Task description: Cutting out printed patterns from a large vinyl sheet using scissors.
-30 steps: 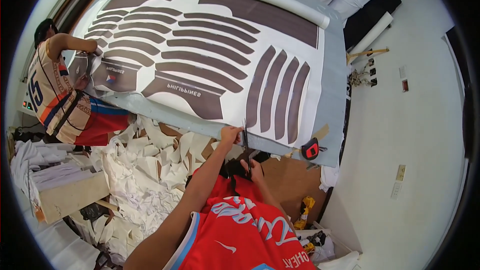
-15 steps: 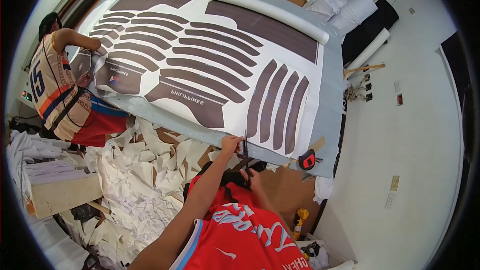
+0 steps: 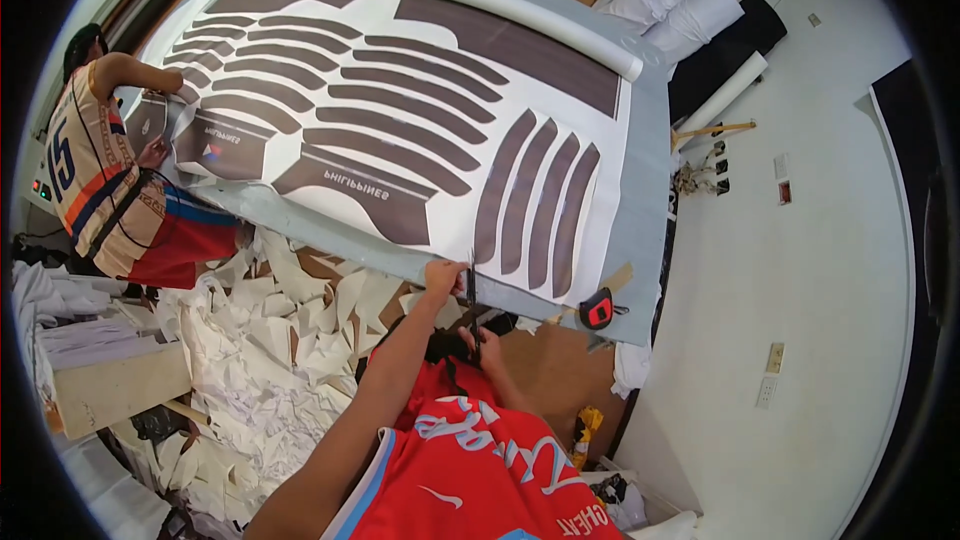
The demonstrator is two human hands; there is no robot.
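Observation:
A wide white sheet (image 3: 455, 223) printed with dark brown panels and curved strips lies over the table. At its near edge, my left hand (image 3: 445, 278) is closed, its fingertips against the sheet's edge beside the scissors' blades. My right hand (image 3: 485, 345), lower and closer to my body, grips the handles of long dark scissors (image 3: 473, 290). The blades point away from me, their tips just left of the nearest upright curved strip (image 3: 503, 190). Whether the blades are parted is hard to make out.
A red and black tape measure (image 3: 597, 308) sits at the table's near right corner. Another person (image 3: 110, 170) leans over the table's left end. White scraps (image 3: 270, 370) cover the floor at left. A white roll (image 3: 440, 2) lies along the far edge.
The whole scene has shifted slightly left and up in view. My hands and the scissors keep about the same place at the sheet's edge.

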